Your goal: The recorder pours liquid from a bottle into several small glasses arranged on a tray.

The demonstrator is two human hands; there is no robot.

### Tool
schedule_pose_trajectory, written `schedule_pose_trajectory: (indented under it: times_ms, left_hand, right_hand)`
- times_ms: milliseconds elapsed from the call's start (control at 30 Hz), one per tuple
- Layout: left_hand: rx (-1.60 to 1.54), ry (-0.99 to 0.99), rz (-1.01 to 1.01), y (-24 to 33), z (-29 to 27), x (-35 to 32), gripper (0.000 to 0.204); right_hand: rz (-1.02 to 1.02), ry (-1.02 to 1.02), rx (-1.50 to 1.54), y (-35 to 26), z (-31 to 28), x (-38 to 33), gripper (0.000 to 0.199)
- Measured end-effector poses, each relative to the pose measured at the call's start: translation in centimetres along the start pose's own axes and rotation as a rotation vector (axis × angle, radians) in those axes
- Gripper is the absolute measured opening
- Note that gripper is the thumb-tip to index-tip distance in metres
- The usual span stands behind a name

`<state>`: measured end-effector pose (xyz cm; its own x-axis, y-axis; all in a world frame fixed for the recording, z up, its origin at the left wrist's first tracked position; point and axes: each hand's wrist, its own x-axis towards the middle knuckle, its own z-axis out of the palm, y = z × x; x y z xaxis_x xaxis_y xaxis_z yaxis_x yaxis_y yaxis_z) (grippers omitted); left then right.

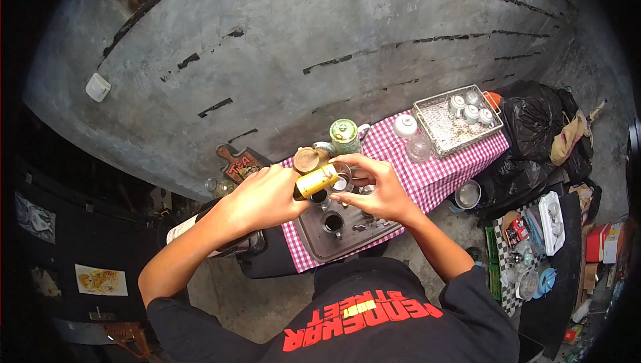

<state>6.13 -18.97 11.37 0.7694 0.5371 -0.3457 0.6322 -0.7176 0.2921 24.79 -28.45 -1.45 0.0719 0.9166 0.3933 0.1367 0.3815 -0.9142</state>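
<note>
My left hand (267,193) is closed around a yellow-labelled cylinder (316,181), which lies tilted with one end toward my right hand; its exact kind is unclear. My right hand (380,193) curls its thumb and fingers about a clear glass (344,169) at the cylinder's far end. Below both hands, a brown serving tray (308,246) rests on a red-and-white checked cloth (294,237). On it stands a glass mug of dark liquid (332,223). A second dark-filled mug (319,197) is partly hidden by my hands.
Behind my hands stand a green patterned jug (344,133) and a brown-topped container (307,160). A metal tray (444,137) with several upturned cups sits farther right, beside a white cup (404,126). Black bags (531,129) and a metal pot (468,194) lie beyond the table.
</note>
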Motion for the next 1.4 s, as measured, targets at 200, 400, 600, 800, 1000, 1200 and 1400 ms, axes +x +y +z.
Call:
schedule_pose_trajectory:
  times_ms: [200, 400, 600, 800, 1000, 1200, 1400]
  left_hand:
    - [0.003, 0.0, 0.011, 0.2, 0.0, 0.0, 0.027]
    - [0.019, -0.014, -0.002, 0.1, 0.0, 0.1, 0.027]
    - [0.017, -0.013, -0.012, 0.2, 0.0, 0.0, 0.028]
    - [-0.006, -0.002, -0.002, -0.1, 0.4, -0.2, 0.027]
    - [-0.195, 0.133, 0.044, -1.8, 1.7, -0.2, 0.022]
    - [-0.645, 0.363, -0.098, -6.8, 4.2, 0.0, 0.014]
    - [-1.045, 0.76, -0.142, -15.3, 9.1, 0.9, 0.023]
  right_hand:
    - [-0.001, -0.037, -0.01, 0.0, -0.2, -0.1, 0.058]
    - [-0.01, -0.034, -0.013, 0.2, -0.2, -0.1, 0.059]
    - [0.027, -0.01, 0.033, 0.1, -0.1, -0.2, 0.058]
    - [0.06, -0.015, 0.085, -0.1, 0.2, -0.3, 0.056]
    - [0.109, 0.031, 0.172, -0.1, 0.9, -0.4, 0.052]
    - [0.182, 0.101, 0.247, 0.6, 0.8, -1.0, 0.051]
    - [0.198, 0.163, 0.275, 3.0, 1.1, -2.2, 0.051]
